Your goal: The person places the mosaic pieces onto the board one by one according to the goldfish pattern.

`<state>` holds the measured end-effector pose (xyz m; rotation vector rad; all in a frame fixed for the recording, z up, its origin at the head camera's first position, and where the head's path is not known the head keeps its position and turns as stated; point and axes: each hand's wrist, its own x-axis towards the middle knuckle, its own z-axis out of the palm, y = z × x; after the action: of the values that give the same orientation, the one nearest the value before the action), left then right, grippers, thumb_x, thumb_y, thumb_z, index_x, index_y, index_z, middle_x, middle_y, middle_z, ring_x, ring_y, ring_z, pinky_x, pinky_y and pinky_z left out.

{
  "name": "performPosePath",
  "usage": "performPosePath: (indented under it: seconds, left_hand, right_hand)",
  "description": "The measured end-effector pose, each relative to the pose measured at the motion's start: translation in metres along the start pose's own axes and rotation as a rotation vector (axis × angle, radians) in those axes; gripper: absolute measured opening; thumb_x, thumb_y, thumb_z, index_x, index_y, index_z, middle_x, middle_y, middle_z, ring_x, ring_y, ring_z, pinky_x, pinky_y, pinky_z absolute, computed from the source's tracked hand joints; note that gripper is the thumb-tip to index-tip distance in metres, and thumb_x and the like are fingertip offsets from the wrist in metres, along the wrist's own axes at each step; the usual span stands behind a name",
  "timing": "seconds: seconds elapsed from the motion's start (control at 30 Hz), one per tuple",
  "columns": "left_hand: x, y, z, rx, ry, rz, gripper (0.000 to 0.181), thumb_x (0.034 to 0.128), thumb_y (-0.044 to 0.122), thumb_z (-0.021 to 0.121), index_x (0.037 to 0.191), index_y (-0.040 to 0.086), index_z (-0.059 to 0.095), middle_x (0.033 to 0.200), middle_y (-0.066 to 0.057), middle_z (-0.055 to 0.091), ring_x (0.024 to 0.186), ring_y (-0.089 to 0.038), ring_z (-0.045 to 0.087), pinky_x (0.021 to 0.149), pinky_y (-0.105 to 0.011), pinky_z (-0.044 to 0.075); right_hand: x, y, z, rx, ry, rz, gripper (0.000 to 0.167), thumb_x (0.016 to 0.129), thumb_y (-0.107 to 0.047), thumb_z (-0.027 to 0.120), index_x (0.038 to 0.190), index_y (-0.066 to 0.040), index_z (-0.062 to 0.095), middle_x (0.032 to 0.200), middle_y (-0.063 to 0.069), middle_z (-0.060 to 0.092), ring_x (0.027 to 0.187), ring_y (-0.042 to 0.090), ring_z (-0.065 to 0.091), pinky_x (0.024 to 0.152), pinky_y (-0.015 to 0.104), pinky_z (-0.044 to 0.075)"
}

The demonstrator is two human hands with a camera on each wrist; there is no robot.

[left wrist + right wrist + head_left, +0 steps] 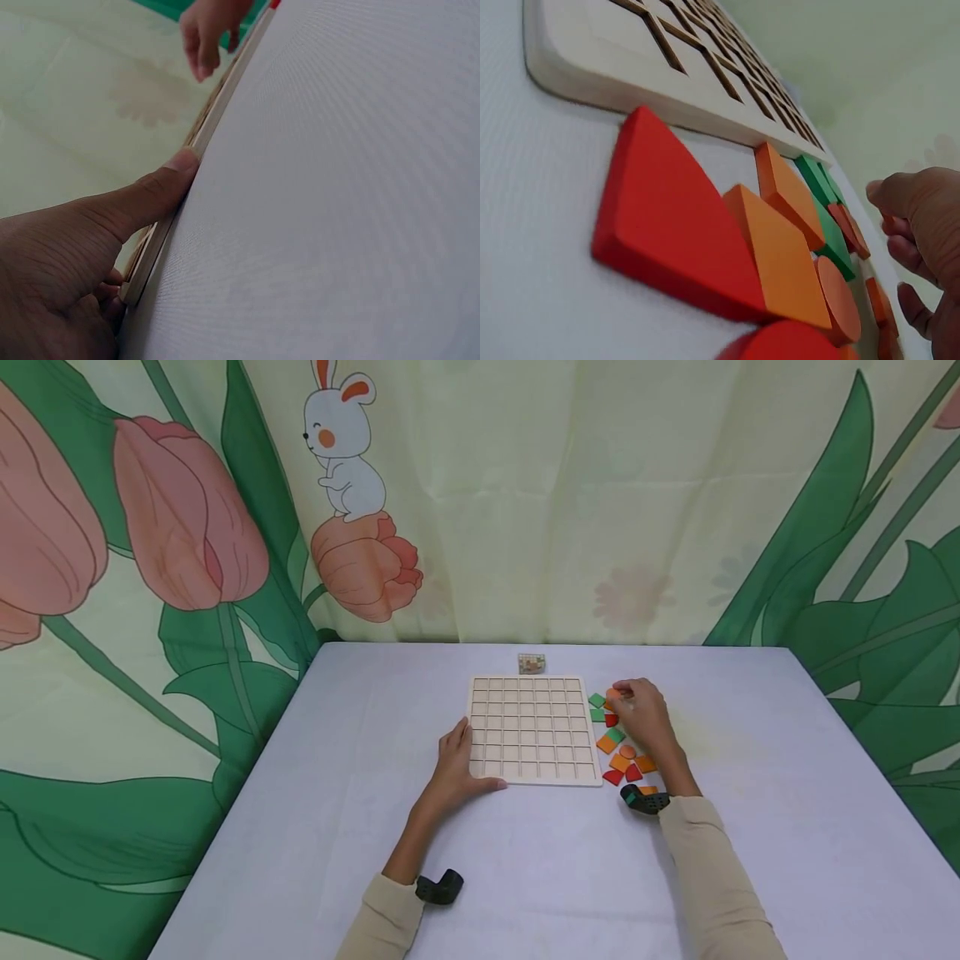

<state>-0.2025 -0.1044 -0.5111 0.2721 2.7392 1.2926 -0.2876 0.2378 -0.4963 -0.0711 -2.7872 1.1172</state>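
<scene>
A pale wooden grid board lies flat on the table. My left hand holds its near left corner, thumb along the front edge and fingers against the left side; the left wrist view shows that thumb on the board's edge. Beyond the board's right side, my right hand pinches a small orange piece above the loose pieces. Only a sliver of that piece shows between thumb and fingers in the right wrist view, so its shape is unclear there. A red curved-sided piece lies by the board's near right corner.
Several green, orange and red pieces lie along the board's right side, among them a green one and an orange disc. A small patterned object stands behind the board. A printed curtain hangs behind the white-covered table.
</scene>
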Motion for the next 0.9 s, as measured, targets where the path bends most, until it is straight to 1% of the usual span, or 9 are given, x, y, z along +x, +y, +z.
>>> performPosePath:
  seconds: [0.03,0.17,0.27,0.47,0.63,0.73,0.9]
  left_hand:
    - [0.0,0.0,0.0,0.002,0.001,0.002,0.126,0.0774,0.036,0.096,0.167,-0.007,0.018,0.177,-0.022,0.013,0.159,-0.045,0.017,0.126,-0.058,0.034]
    - [0.001,0.0,0.0,0.001,0.005,0.003,0.126,0.0774,0.034,0.097,0.167,-0.007,0.018,0.177,-0.022,0.012,0.159,-0.045,0.018,0.125,-0.058,0.035]
    - [0.001,0.0,0.0,0.004,0.003,0.001,0.126,0.0772,0.034,0.097,0.167,-0.007,0.018,0.178,-0.021,0.012,0.159,-0.045,0.018,0.125,-0.058,0.035]
    - [0.002,0.0,-0.001,0.021,-0.006,0.003,0.126,0.078,0.036,0.096,0.167,-0.005,0.017,0.178,-0.02,0.011,0.16,-0.044,0.017,0.126,-0.057,0.034]
    - [0.003,-0.001,-0.001,0.031,-0.013,0.005,0.126,0.0786,0.037,0.096,0.167,-0.005,0.017,0.178,-0.021,0.011,0.159,-0.045,0.017,0.125,-0.058,0.035]
    - [0.003,-0.001,-0.001,0.05,-0.019,-0.006,0.125,0.0791,0.039,0.095,0.168,-0.004,0.017,0.178,-0.02,0.011,0.16,-0.044,0.017,0.126,-0.057,0.035]
    - [0.003,-0.002,0.0,0.072,-0.015,-0.013,0.126,0.0787,0.04,0.095,0.168,-0.003,0.018,0.178,-0.019,0.013,0.159,-0.043,0.019,0.126,-0.056,0.035]
  right_hand:
    - [0.0,-0.002,0.002,-0.005,-0.009,-0.028,0.04,0.106,-0.021,0.061,0.137,0.005,0.062,0.133,0.024,0.059,0.123,0.038,0.053,0.111,0.057,0.051]
    - [0.003,-0.011,0.008,-0.032,-0.045,-0.16,0.039,0.105,-0.018,0.064,0.133,0.008,0.064,0.127,0.027,0.062,0.121,0.041,0.054,0.106,0.057,0.052]
    - [0.004,-0.023,0.014,-0.029,-0.084,-0.222,0.037,0.104,-0.016,0.065,0.131,0.009,0.066,0.126,0.028,0.063,0.121,0.043,0.054,0.106,0.058,0.051]
    - [0.003,-0.05,0.028,-0.007,-0.171,-0.287,0.031,0.104,-0.014,0.067,0.127,0.006,0.069,0.125,0.025,0.064,0.12,0.041,0.056,0.106,0.057,0.051]
    - [-0.003,-0.071,0.045,0.025,-0.217,-0.362,0.029,0.103,-0.012,0.068,0.126,0.006,0.069,0.125,0.024,0.065,0.119,0.04,0.06,0.104,0.056,0.052]
    - [-0.007,-0.08,0.056,0.036,-0.237,-0.401,0.029,0.102,-0.011,0.068,0.125,0.006,0.069,0.124,0.024,0.065,0.118,0.039,0.062,0.103,0.055,0.053]
    - [-0.012,-0.091,0.075,0.024,-0.27,-0.418,0.028,0.101,-0.012,0.069,0.125,0.003,0.071,0.124,0.02,0.067,0.117,0.035,0.063,0.103,0.053,0.054]
